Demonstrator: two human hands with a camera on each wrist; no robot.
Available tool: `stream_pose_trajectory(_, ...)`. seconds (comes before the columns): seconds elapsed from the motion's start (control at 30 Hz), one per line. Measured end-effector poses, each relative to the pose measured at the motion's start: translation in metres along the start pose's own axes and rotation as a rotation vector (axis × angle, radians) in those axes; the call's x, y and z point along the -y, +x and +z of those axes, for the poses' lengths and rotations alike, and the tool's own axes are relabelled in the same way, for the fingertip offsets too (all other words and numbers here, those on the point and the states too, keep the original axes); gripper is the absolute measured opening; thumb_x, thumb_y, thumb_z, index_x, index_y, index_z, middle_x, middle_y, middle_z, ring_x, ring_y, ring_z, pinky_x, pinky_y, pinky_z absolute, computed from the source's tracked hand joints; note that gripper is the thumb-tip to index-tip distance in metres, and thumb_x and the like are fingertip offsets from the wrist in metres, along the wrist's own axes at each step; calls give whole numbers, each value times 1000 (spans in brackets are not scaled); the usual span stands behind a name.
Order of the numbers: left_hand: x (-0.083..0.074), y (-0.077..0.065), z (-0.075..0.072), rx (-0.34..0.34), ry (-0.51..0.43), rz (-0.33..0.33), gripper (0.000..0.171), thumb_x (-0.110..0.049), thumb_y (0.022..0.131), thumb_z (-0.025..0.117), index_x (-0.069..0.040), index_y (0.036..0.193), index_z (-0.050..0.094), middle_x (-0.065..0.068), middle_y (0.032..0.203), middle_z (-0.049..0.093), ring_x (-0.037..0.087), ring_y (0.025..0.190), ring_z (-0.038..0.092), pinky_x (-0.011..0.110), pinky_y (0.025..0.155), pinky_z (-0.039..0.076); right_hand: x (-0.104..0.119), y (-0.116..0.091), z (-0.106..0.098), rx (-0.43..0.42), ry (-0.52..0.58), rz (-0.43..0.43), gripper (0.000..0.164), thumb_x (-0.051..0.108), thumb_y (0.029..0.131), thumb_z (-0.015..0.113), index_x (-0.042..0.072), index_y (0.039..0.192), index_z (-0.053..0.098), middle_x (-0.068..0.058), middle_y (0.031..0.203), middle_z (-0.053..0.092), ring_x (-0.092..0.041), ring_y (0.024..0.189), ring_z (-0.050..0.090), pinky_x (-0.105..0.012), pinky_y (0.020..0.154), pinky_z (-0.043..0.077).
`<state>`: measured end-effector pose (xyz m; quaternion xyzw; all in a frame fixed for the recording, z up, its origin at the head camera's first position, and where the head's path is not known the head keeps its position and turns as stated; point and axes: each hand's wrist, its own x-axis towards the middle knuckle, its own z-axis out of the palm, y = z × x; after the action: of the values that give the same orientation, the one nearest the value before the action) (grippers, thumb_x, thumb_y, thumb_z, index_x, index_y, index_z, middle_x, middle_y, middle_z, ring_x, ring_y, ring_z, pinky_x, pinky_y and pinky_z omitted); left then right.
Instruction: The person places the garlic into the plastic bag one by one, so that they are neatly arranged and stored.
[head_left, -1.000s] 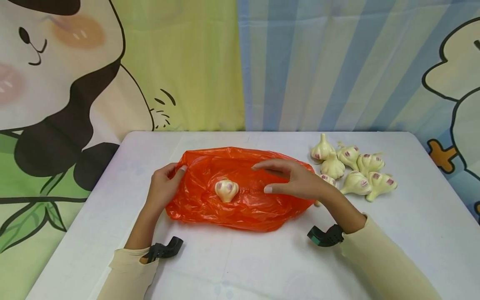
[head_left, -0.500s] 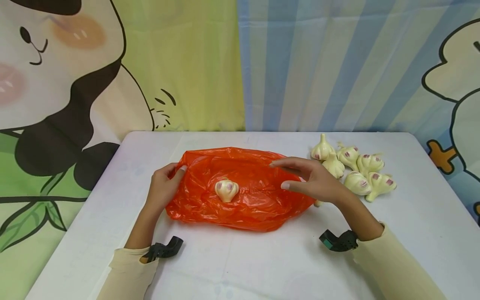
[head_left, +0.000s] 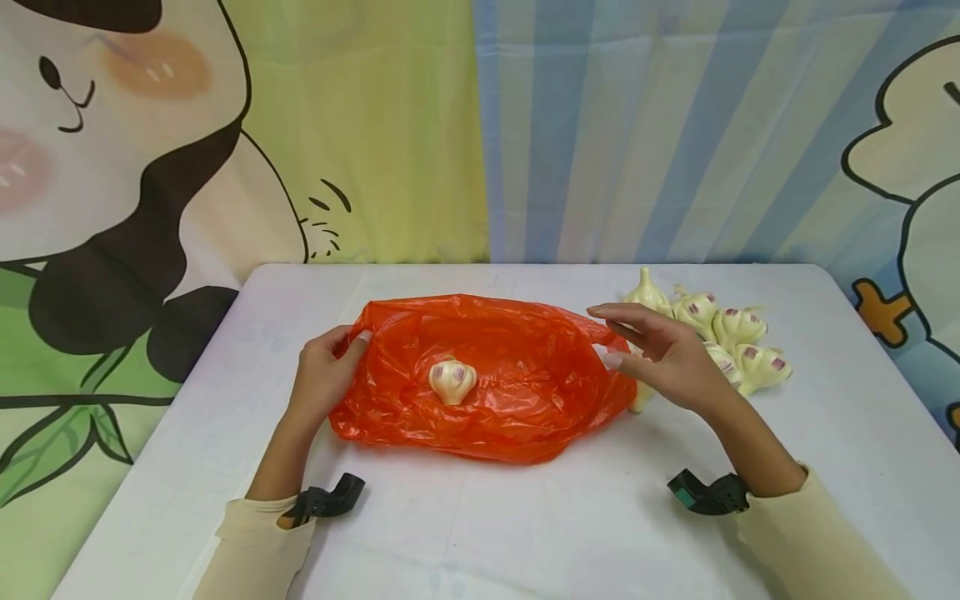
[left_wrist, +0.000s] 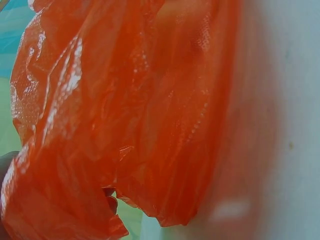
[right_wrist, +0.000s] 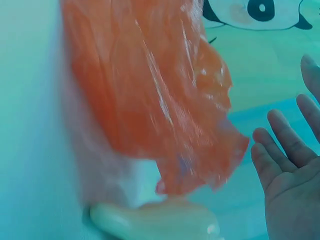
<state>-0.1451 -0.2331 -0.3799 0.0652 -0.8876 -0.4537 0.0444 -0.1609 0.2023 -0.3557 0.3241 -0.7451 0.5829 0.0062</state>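
Two hands, one step: reads to me as readying the red plastic bag (head_left: 517, 408); next calls, I judge, for a soft grip on one of the loose garlic bulbs (head_left: 738, 326).
Left hand (head_left: 324, 375): thumb and fingers pinching the bag's left edge.
Right hand (head_left: 671, 354): fingers long and spread, thumb well apart, nothing held; just beside the bag's right handle, a narrow gap in my right wrist view.
Red bag: sprawled on the white table (head_left: 480, 533), mouth gaping.
Lone bulb (head_left: 452, 381): on red plastic, left of middle; how deep inside, I can't tell.
Loose bulbs: clustered far right, partly hidden behind my right hand.
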Motion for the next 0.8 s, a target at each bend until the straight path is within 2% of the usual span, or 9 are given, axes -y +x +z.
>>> stream_pose_trajectory(0.13,-1,-1,-1,-4,9,4,47,-43,100,51,-5,123,64,12,105,63,26,89,53,19,71,51,-2,-8,-9,-36,-37,26,50,-12,82,70,-3,129,57,-15,128,58,-17,124,53,-29,94,45)
stream_pose_trajectory(0.33,-3,-1,-1,-9,19,8,47,-43,100,50,-4,124,64,12,105,64,26,88,54,20,72,51,-16,-20,-17,-32,-37,70,55,-13,79,72,-4,131,56,-9,132,55,-13,127,48,-24,97,43)
stream_pose_trajectory(0.57,-4,-1,0,-13,8,15,45,-41,100,51,-5,122,65,11,103,64,25,87,54,21,70,51,-23,-29,-23,-57,-68,85,57,-13,79,73,-4,132,55,-12,137,52,-10,127,47,-23,97,42)
stream_pose_trajectory(0.8,-4,-2,-1,-12,9,14,46,-40,101,49,-3,123,64,12,104,64,26,87,54,19,70,51,-35,-38,-28,-84,-129,136,53,-7,82,73,0,131,57,-7,138,52,-7,131,43,-19,97,39)
